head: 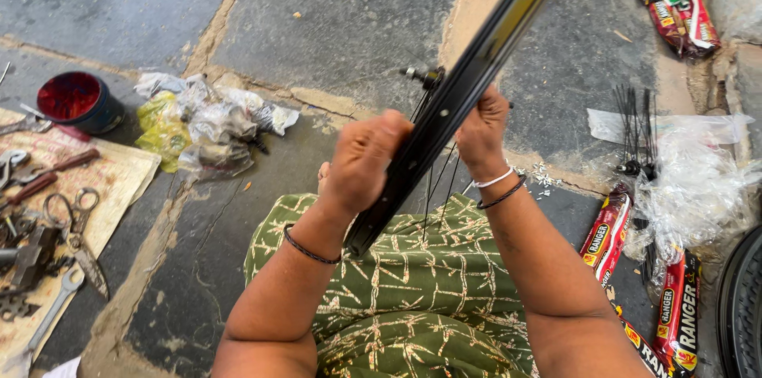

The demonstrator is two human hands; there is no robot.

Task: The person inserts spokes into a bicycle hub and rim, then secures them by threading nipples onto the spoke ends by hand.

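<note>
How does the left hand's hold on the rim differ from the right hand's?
The left hand is a closed fist over the near side of the black rim, knuckles up; the right hand sits on the far side, partly hidden behind it. The left wrist wears one dark band, the right a white and a dark one. Both hands grip the rim at about the same height, above the lap.

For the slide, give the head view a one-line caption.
Both hands, left and right, grip a black rim over a green lap.
</note>
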